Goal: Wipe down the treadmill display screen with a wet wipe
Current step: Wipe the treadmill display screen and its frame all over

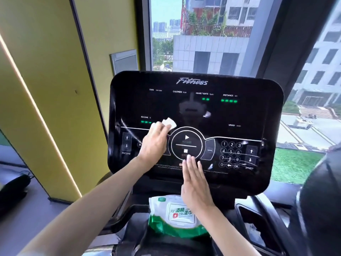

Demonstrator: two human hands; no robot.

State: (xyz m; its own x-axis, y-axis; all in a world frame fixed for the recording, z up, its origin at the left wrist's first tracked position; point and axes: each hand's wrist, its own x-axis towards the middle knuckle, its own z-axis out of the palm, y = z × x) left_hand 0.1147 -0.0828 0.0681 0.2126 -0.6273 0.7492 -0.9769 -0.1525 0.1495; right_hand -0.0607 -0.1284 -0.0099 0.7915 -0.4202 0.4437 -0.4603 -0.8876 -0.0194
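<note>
The black glossy treadmill display screen [239, 115] fills the middle of the view, with green digits lit and a round start/stop control at its centre. My left hand [155, 143] presses a folded white wet wipe [168, 123] against the screen's left part, just below the incline readout. My right hand [195, 183] lies flat with fingers straight, its fingertips on the screen's lower edge under the stop button. It holds nothing.
A green and white pack of wet wipes [177, 215] sits in the console tray below the screen. A yellow wall panel [46, 89] stands on the left. A window [203, 34] behind the console shows buildings. A dark cup holder [252, 218] is on the right.
</note>
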